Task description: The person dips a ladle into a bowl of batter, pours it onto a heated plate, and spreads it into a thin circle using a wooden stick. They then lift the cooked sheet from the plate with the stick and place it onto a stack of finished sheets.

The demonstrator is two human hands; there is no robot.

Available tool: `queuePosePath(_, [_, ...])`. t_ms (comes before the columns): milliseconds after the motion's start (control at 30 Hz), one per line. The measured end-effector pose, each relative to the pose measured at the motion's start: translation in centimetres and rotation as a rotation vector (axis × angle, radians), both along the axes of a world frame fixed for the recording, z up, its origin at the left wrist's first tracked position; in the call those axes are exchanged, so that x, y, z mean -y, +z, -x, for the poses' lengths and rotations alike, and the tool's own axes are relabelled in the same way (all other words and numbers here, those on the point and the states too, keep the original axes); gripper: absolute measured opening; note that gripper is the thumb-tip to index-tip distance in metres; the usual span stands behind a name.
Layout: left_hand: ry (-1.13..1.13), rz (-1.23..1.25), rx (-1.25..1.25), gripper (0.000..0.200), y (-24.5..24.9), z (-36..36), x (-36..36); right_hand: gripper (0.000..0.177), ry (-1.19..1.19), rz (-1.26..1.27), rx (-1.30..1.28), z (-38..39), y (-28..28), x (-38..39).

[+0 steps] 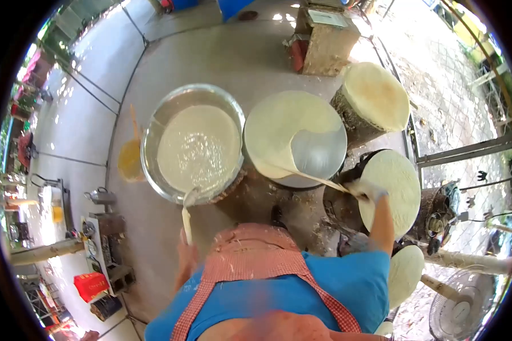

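A wide metal basin (148,142) holds creamy white batter (199,142). At its near rim is a ladle (188,219) with a batter-coated handle, and my left hand (188,250) is closed around the lower end. To the right, a round flat griddle (322,153) is mostly covered by a pale batter layer (284,113), with bare metal showing on its right side. My right hand (367,192) grips a long thin spreader stick (318,179), which reaches over the griddle's near edge into the batter. The stick's far end is hard to make out.
Round pale sheets lie on stands at right: a browned one (378,96), a plain one (392,193) beside my right arm, and another (407,273) nearer me. A yellow container (131,162) is left of the basin. A fan (461,307) stands at lower right.
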State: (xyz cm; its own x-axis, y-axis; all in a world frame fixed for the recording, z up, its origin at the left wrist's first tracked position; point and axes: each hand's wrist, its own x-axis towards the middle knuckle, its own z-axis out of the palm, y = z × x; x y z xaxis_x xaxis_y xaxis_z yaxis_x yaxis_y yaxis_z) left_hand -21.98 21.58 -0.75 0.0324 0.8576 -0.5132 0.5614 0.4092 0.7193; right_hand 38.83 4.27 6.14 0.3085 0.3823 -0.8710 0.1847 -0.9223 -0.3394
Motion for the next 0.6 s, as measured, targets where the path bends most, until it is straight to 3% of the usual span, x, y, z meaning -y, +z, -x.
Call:
queuePosePath(33, [0.039,0.121,0.042,0.064,1.7,-0.6,-1.1,0.027,-0.093,0.049,-0.016,0.6,0.1,4.7])
queuePosePath(100, [-0.059,0.177,0.091,0.066,1.7,0.7,-3.3,0.046,-0.538,-0.405,-0.108,4.7,-3.2,16.7])
queuePosePath(133, [-0.08,0.191,0.093,0.066,1.0,1.5,-4.2,0.047,-0.825,-0.335,-0.207,10.1,0.5,16.2])
queuePosePath(167, [-0.107,0.205,0.091,0.066,0.3,2.6,-5.3,0.044,-0.887,-0.463,-0.069,15.9,1.4,14.0])
queuePosePath(200, [-0.173,0.063,0.017,0.067,-2.4,4.2,-5.9,0.038,-0.868,-0.66,0.031,19.9,-1.8,13.4])
queuePosePath(233, [-0.069,0.267,0.17,0.067,1.9,3.0,-6.3,0.032,-0.878,-0.565,0.173,23.5,-4.4,12.0])
queuePosePath(267, [-0.068,0.282,0.183,0.067,2.7,3.1,-6.7,0.028,-0.923,-0.625,0.137,26.9,-5.9,8.4])
queuePosePath(300, [-0.066,0.291,0.194,0.067,2.9,3.5,-6.9,0.03,-0.898,-0.801,0.258,30.4,-8.0,4.4])
queuePosePath(333, [-0.074,0.309,0.258,0.067,3.4,3.6,-7.3,0.031,-0.835,-0.984,0.393,32.3,-13.4,1.2])
queuePosePath(367, [-0.079,0.324,0.315,0.067,3.8,3.9,-7.7,0.033,-0.72,-0.915,0.628,34.8,-11.5,-3.3])
queuePosePath(433, [-0.052,0.407,0.488,0.065,4.6,4.8,-7.8,0.034,-0.31,-0.511,0.837,35.4,-10.1,-7.2])
queuePosePath(533, [0.0,0.422,0.541,0.032,4.2,6.5,-7.7,0.032,-0.193,-0.269,0.985,35.5,-8.6,-3.8])
queuePosePath(567, [-0.017,0.649,0.859,0.01,3.1,8.1,-7.9,0.032,-0.238,-0.231,1.017,35.2,-8.3,-1.9])
queuePosePath(600, [-0.033,0.894,1.165,0.011,2.2,9.7,-8.3,0.033,-0.278,-0.186,1.044,35.1,-8.4,0.0])
